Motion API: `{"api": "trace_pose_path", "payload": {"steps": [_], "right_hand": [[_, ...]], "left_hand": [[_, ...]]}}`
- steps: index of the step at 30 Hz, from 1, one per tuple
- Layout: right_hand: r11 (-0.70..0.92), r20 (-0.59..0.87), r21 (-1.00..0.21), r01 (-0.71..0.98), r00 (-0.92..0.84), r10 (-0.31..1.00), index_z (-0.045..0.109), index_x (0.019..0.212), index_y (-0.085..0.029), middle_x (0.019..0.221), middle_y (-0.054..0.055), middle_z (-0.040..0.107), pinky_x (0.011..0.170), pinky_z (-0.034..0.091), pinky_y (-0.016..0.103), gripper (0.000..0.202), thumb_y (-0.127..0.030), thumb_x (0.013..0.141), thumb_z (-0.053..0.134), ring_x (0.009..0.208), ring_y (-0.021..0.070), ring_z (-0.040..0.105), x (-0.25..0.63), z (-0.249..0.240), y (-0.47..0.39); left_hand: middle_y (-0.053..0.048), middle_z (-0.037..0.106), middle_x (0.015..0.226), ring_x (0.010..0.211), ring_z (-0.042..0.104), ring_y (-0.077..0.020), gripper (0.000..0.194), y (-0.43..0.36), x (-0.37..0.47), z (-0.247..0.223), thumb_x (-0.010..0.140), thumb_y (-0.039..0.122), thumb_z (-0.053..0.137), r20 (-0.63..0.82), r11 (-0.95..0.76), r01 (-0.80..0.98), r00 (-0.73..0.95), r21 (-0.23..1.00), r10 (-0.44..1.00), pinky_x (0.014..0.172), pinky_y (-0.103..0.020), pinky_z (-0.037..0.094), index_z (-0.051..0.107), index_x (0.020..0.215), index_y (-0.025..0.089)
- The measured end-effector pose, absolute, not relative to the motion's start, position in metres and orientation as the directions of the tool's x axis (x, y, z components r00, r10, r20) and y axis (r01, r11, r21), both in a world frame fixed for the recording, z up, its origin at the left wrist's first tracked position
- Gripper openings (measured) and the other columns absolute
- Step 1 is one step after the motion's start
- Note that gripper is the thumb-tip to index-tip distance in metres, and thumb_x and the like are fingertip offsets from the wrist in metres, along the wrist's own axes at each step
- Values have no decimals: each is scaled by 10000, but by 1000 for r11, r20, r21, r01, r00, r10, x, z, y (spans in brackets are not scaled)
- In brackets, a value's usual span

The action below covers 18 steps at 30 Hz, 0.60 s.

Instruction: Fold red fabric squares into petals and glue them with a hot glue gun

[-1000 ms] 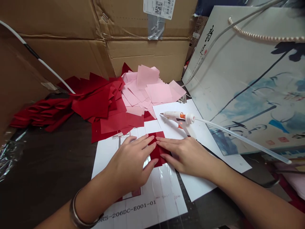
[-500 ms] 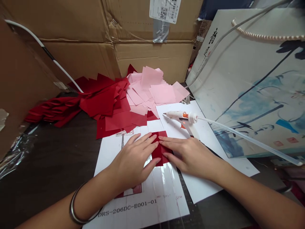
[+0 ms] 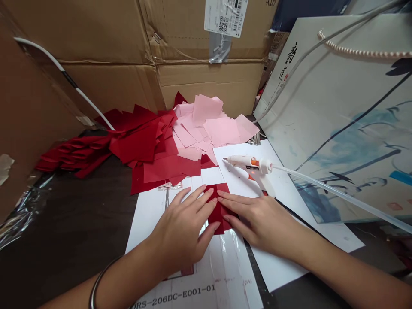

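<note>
A dark red square piece [image 3: 219,218], cloth or paper, lies folded on a printed white sheet [image 3: 238,274] that seems to have clear tape over it. My left hand [image 3: 185,225] has its fingers stretched out, with the tips resting on the left part of the piece. From the other side, my right hand [image 3: 260,214] presses extended fingertips on its right part. Both hands are open and lie nearly flat. The fingers hide some of the piece. Just beyond my right hand, a white glue gun [image 3: 251,164] rests on a second white sheet [image 3: 277,274].
Behind the hands are piles of red squares [image 3: 138,139] and pink squares [image 3: 220,131]. Folded red pieces [image 3: 74,154] lie to the left. Cardboard boxes [image 3: 206,86] wall off the back. A painted paper bag [image 3: 337,107] stands at right, and a clear glue stick [image 3: 337,191] sticks out from the gun.
The view has shifted slightly, so everything sits a little lower and to the right. Both hands stay on the red piece with almost the same finger positions.
</note>
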State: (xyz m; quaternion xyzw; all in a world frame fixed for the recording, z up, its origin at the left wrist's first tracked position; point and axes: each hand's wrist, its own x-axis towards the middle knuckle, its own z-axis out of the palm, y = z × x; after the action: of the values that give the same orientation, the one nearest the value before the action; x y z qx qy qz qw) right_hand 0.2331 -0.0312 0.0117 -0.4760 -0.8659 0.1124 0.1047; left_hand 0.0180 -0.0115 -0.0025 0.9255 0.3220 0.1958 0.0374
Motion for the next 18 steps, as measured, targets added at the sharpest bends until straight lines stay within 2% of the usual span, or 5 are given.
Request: {"api": "trace_pose_path", "payload": {"steps": [6, 11, 18], "right_hand": [[513, 125, -246, 823, -498, 858, 641, 1236, -226, 1315, -24, 609, 756, 619, 408, 349, -313, 942, 475, 911, 230, 721, 237, 10, -33], [511, 117, -271, 816, -499, 859, 646, 1233, -215, 1306, 5, 615, 841, 598, 405, 345, -313, 935, 502, 948, 229, 714, 239, 9, -33], [511, 149, -286, 811, -489, 860, 647, 1219, -202, 1291, 23, 628, 794, 613, 400, 333, -283, 921, 522, 992, 235, 704, 237, 10, -36]], "left_hand": [[-123, 683, 1177, 1199, 540, -374, 323, -11, 18, -1, 884, 238, 521, 360, -779, 586, 693, 224, 625, 937, -566, 488, 661, 1145, 109], [-136, 684, 1174, 1154, 575, -346, 325, -11, 19, -1, 886, 238, 520, 356, -780, 576, 695, 245, 625, 933, -525, 501, 663, 1140, 95], [-138, 685, 1184, 1152, 595, -348, 325, -11, 19, -1, 889, 258, 522, 332, -778, 584, 705, 231, 627, 940, -554, 486, 667, 1136, 105]]}}
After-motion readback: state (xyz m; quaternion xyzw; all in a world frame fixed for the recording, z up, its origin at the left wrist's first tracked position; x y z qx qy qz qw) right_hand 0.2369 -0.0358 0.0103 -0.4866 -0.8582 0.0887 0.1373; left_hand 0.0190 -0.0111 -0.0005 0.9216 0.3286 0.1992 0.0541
